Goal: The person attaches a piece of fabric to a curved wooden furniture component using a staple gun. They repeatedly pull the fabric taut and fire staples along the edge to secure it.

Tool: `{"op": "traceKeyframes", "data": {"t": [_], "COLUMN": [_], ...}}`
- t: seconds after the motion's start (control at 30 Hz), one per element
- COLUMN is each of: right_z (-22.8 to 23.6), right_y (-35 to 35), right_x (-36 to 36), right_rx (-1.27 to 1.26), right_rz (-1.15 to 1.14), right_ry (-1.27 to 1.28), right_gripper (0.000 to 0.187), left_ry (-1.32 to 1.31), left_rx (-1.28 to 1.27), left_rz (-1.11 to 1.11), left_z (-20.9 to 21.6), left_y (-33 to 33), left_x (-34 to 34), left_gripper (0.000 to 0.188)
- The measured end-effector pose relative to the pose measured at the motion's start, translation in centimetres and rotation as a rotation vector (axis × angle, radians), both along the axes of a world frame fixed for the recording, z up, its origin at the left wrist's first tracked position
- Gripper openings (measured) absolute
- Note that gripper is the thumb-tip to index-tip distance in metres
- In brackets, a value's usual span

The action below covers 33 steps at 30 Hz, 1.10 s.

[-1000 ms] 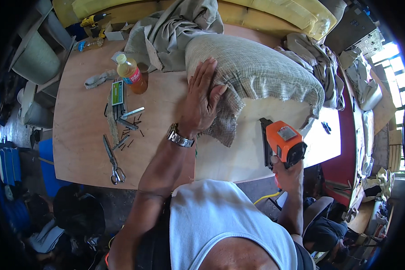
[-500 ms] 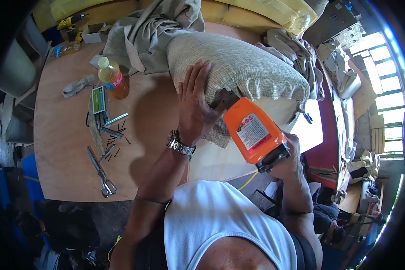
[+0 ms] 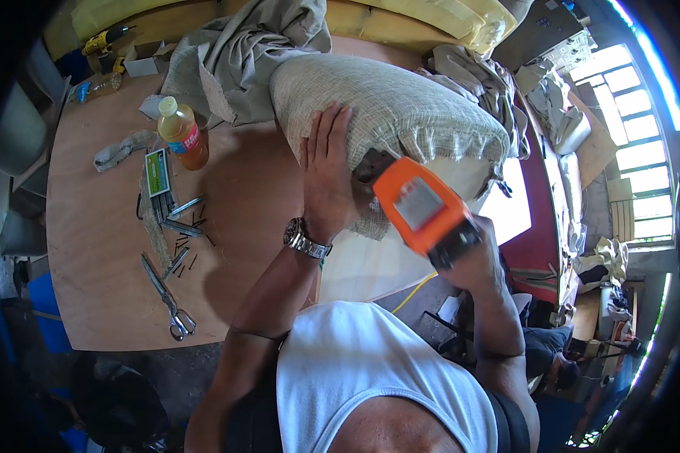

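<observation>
A fabric-covered padded panel (image 3: 385,94) in rough grey-beige weave lies tilted on the table, its frayed cloth edge folded over the near side. My left hand (image 3: 329,177), with a metal watch at the wrist, lies against its left side, fingers stretched along the cloth. The thumb is partly hidden by the tool. In my right hand (image 3: 482,260) is an orange staple gun (image 3: 419,202), slightly blurred. Its dark nose is at the folded cloth edge, close beside my left hand; whether it touches the cloth I cannot tell.
On the table's left are scissors (image 3: 169,302), staple strips (image 3: 183,228), loose nails, a green-and-white box (image 3: 157,174) and a bottle of amber drink (image 3: 184,136). Bunched cloth (image 3: 257,57) and a yellow drill (image 3: 106,41) lie farther back. Another person (image 3: 548,351) is at lower right.
The whole view has shifted slightly. The staple gun has tilted a little and its nose sits slightly farther right along the cloth edge. My left hand stays against the panel.
</observation>
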State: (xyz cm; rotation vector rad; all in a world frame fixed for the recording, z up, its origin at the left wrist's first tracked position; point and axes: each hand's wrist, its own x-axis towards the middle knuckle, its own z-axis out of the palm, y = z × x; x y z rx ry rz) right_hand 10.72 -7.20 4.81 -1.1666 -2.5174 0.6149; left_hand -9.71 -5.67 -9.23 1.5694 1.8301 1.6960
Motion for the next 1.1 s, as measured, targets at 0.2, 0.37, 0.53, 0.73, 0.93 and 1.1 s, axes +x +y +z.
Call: {"op": "traceKeyframes", "data": {"t": [0.2, 0.37, 0.53, 0.73, 0.93, 1.1], "right_z": [-1.2, -1.8, -1.7, -1.7, -4.0, -4.6], "right_y": [0.2, -0.4, -1.0, -1.0, 1.6, -1.1], "right_x": [0.8, 0.3, 1.0, 2.1, 2.9, 4.9], "right_rx": [0.007, -0.025, -0.063, 0.05, -0.016, -0.058], "right_rz": [-0.024, -0.009, -0.011, -0.082, -0.154, -0.158], "right_ry": [-0.003, -0.037, -0.005, 0.027, 0.12, 0.057], "right_gripper": [0.044, 0.04, 0.043, 0.034, 0.032, 0.035], "left_ry": [-0.05, -0.076, -0.136, -0.378, -0.587, -0.891], "left_rx": [0.051, 0.107, 0.057, 0.042, -0.037, -0.088], "left_rz": [-0.098, -0.222, -0.399, -0.598, -0.587, -0.574], "left_z": [-2.8, -5.6, -6.0, -5.4, -5.9, -10.0], "left_y": [-2.4, -4.6, -6.6, -7.2, -7.0, -9.5], "left_x": [0.5, 0.2, -1.7, -4.6, -4.3, -6.1], "left_gripper": [0.136, 0.145, 0.132, 0.079, 0.088, 0.088]}}
